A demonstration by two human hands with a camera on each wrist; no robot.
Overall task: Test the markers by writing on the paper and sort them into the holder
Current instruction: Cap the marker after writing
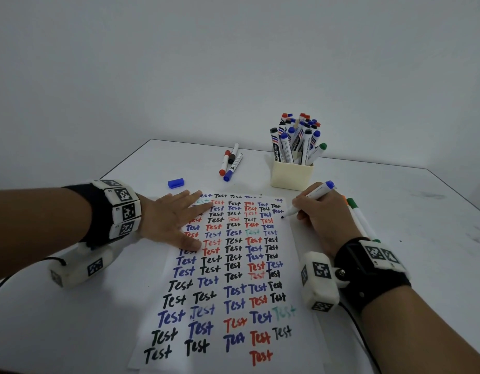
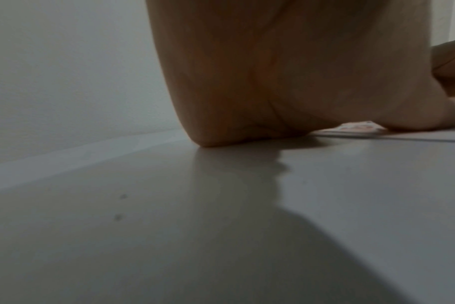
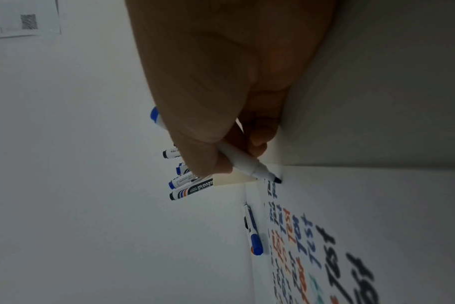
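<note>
The uncapped blue marker (image 1: 309, 199) is pinched in the right hand (image 1: 323, 220) with its tip at the paper (image 1: 233, 265)'s right edge, paper pinned flat by the left hand (image 1: 170, 218), so light, steady strokes are probably best kept on-sheet.

paper (image 1: 228, 276): white, covered in my rows of "Test" in black, blue, red and a little pale green
marker in my fingers (image 1: 310, 198): white barrel, blue end, dark tip
loose cap (image 1: 176, 183): blue
holder (image 1: 291, 175): cream
table (image 1: 395, 211): white
wrist bands (image 1: 124, 209): black, white blocks with black-and-white square codes
</note>
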